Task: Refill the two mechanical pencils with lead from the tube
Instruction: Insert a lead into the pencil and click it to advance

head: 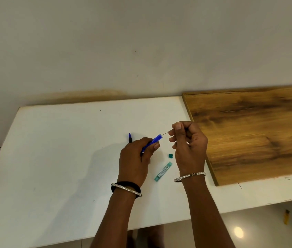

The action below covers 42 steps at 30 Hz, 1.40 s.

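Observation:
My left hand [138, 156] grips a blue mechanical pencil [155, 139], its open back end tilted up to the right. My right hand [188, 144] pinches a thin lead [166, 133] between thumb and forefinger, and the lead's tip touches the pencil's open end. A second blue pencil [130, 137] lies on the white table [61, 149] behind my left hand, mostly hidden by it. The teal lead tube [163, 171] lies uncapped between my wrists. Its small green cap [170, 155] rests just beyond the tube.
A wooden board [257, 131] lies on the table's right part, close to my right hand. A few loose leads [291, 179] lie near the board's front edge. A wall stands behind the table. A yellow object [286, 216] lies on the floor at the right.

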### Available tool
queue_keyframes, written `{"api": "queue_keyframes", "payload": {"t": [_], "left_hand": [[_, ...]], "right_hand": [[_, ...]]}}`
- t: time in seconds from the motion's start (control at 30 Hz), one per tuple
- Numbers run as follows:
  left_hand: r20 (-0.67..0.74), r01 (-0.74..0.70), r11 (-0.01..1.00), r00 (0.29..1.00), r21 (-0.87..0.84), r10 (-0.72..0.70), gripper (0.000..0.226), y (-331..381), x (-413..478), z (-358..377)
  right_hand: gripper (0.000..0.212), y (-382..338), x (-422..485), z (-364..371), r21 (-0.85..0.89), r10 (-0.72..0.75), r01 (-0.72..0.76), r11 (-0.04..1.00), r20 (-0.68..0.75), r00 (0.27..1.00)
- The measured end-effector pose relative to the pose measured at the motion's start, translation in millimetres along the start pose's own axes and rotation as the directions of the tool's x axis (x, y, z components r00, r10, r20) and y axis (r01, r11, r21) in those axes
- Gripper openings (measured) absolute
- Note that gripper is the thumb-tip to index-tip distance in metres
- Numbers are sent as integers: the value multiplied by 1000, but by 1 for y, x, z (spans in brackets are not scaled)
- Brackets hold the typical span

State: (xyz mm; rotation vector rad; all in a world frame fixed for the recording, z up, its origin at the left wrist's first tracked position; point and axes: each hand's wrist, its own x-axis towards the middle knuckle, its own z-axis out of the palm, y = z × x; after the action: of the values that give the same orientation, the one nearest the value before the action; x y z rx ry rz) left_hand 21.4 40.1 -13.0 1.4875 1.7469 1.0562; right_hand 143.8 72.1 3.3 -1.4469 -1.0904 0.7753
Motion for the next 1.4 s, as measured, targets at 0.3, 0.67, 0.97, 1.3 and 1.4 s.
{"api": "queue_keyframes", "payload": {"t": [0.3, 0.67, 0.97, 1.3, 1.4], "left_hand": [[-17, -22, 1000, 1000, 0, 22, 33, -3, 1, -5], [-114, 80, 994, 990, -81, -89, 26, -14, 3, -16], [-189, 170, 976, 962, -138, -195, 44, -18, 6, -23], [-135, 168, 976, 973, -138, -186, 46, -18, 7, -24], [-130, 162, 978, 975, -134, -179, 46, -18, 6, -24]], "right_hand": [[30, -4, -8, 6, -85, 56, -44, 995, 146, 988], [10, 20, -6, 3, -445, 75, 43, 894, 243, 967], [21, 31, -11, 11, -637, 295, 38, 770, 408, 864], [15, 34, -17, 19, -688, 290, 72, 722, 395, 872], [14, 34, -16, 19, -680, 314, 51, 731, 402, 860]]}}
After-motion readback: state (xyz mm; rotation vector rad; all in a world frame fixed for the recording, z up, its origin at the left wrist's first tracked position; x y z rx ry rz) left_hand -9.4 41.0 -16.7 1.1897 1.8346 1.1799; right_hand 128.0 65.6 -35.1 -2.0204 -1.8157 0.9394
